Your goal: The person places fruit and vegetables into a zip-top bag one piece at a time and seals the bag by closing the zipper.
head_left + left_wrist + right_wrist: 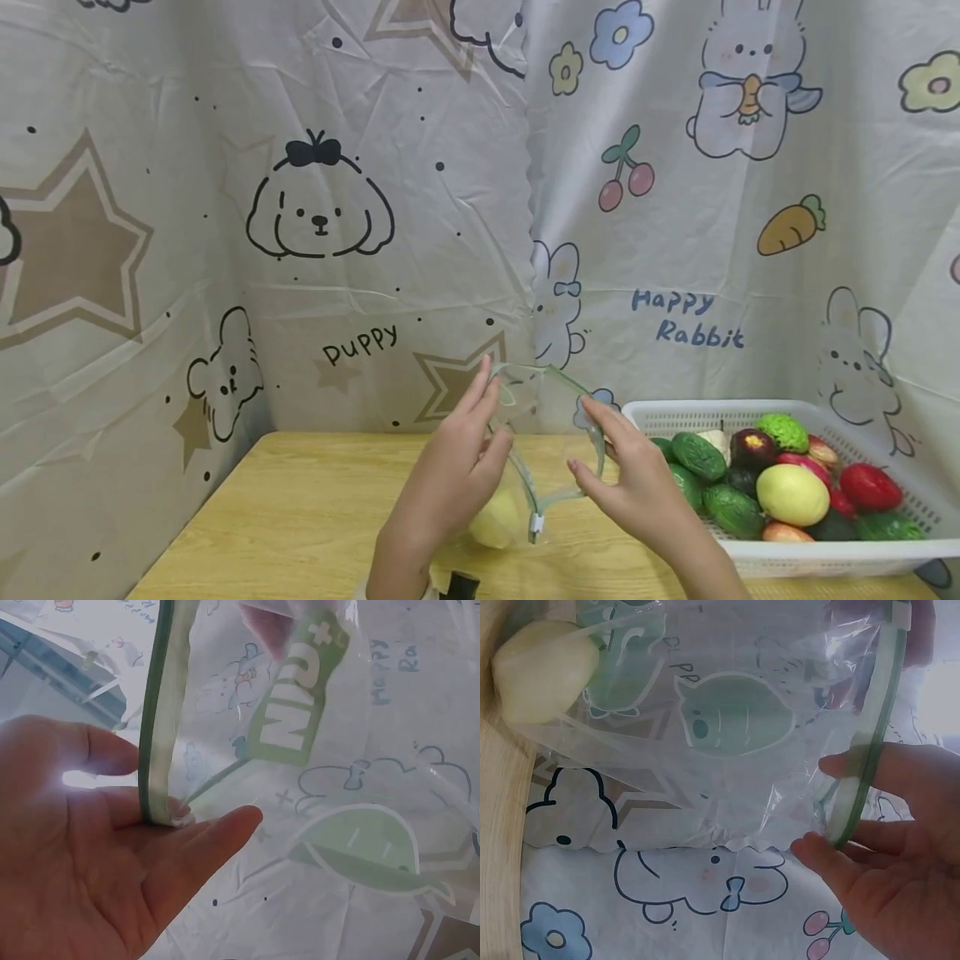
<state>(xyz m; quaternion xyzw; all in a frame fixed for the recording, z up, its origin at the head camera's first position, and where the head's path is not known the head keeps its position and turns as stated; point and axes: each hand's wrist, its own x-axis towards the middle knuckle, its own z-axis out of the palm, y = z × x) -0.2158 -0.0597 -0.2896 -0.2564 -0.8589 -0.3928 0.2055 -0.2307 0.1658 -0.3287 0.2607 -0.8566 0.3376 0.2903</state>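
A clear zip bag [555, 450] with a green rim and green printed shapes hangs between my hands, its mouth spread wide. My left hand [457, 458] holds the rim on the left, its upper fingers fairly straight. Opposite it, my right hand [637, 479] grips the right side of the rim with thumb and fingers. The white slider [536, 523] sits at the near corner of the mouth. Low in the bag lies a pale yellow fruit [547, 671], at the wooden tabletop. In the head view my left hand partly hides that fruit.
To the right stands a white plastic basket [885, 554] piled with produce: green avocado-like fruits [733, 510], a yellow fruit [792, 494], a red one [870, 487] and others. The wooden table [300, 508] meets a printed cloth backdrop [450, 250]. A small black object [461, 585] shows at my left wrist.
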